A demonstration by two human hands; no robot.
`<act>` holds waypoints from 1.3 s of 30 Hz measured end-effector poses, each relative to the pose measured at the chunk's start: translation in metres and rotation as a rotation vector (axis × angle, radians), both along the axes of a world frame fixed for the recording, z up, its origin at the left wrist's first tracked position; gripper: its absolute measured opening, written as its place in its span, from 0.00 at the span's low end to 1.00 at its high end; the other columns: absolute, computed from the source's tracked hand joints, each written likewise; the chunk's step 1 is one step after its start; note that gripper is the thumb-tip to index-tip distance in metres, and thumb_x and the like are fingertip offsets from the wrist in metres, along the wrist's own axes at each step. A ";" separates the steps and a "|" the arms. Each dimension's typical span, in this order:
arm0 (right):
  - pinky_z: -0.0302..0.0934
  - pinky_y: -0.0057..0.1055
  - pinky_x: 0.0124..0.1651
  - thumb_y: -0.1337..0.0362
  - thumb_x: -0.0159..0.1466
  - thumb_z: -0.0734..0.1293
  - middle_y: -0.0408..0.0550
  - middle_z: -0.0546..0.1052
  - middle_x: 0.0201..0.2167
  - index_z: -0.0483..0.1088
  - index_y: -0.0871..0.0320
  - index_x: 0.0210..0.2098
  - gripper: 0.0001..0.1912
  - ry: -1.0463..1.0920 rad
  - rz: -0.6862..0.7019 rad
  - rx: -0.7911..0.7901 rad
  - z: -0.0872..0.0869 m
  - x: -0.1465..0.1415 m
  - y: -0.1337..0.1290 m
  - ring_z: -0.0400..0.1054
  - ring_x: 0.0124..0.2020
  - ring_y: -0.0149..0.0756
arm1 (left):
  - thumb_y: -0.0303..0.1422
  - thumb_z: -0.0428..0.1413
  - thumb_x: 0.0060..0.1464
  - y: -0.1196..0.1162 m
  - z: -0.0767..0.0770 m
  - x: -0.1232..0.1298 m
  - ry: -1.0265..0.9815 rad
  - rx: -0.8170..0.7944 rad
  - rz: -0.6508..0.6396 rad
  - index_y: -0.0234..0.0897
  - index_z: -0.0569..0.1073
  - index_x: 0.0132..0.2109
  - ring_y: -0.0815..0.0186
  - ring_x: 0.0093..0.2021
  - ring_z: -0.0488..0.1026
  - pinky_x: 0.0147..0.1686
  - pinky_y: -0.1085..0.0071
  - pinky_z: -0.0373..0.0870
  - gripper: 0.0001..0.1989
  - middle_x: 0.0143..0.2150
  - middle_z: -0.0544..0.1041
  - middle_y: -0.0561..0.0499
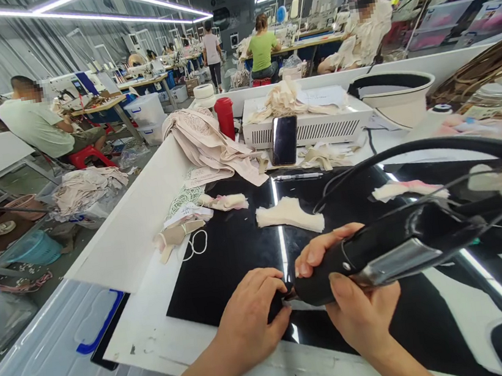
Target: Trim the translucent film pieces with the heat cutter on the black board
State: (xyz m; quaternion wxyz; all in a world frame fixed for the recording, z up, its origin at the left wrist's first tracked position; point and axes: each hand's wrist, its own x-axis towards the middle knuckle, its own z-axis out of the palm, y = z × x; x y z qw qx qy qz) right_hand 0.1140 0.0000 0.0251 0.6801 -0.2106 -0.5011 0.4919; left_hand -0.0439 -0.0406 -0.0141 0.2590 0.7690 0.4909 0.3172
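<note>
My right hand (358, 297) is wrapped round a thick black handheld tool (379, 251) with a metal plate on its side and a hose and cable behind it. The tool's narrow front end points left, close to my left fingertips. My left hand (253, 311) is closed in a pinch at that tip, with a small dark thing partly showing between thumb and fingers; its kind is hidden. Both hands are over the glossy black board (207, 274) near the table's front edge. Beyond them lies a cream fabric piece (289, 215).
A phone (284, 140) leans on a white vented box (317, 127). Beside it are a fabric pile (207, 138), a red cup (225, 117) and a pen (298, 177). At right stand a cream bucket (399, 97) and the tool's arching black hose (439, 143). Several people work at machines behind.
</note>
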 end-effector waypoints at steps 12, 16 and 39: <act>0.71 0.38 0.38 0.64 0.68 0.70 0.42 0.74 0.34 0.66 0.47 0.54 0.17 0.022 0.046 -0.012 0.000 0.001 -0.009 0.72 0.33 0.36 | 0.18 0.50 0.59 -0.001 0.002 -0.005 -0.100 -0.013 0.051 0.41 0.68 0.45 0.62 0.54 0.73 0.56 0.63 0.70 0.13 0.55 0.75 0.49; 0.71 0.39 0.37 0.63 0.68 0.71 0.44 0.75 0.35 0.65 0.47 0.55 0.19 0.005 0.077 -0.039 -0.002 0.001 -0.010 0.72 0.33 0.37 | 0.19 0.50 0.60 0.000 0.002 -0.005 -0.077 0.002 0.035 0.41 0.70 0.45 0.62 0.54 0.73 0.56 0.63 0.71 0.13 0.54 0.75 0.49; 0.69 0.35 0.33 0.60 0.66 0.73 0.43 0.74 0.36 0.68 0.47 0.54 0.18 -0.008 -0.110 -0.008 0.009 0.043 -0.005 0.71 0.32 0.35 | 0.29 0.64 0.61 0.048 0.024 -0.009 0.186 -0.106 -0.540 0.45 0.65 0.62 0.58 0.72 0.60 0.73 0.50 0.52 0.26 0.66 0.72 0.51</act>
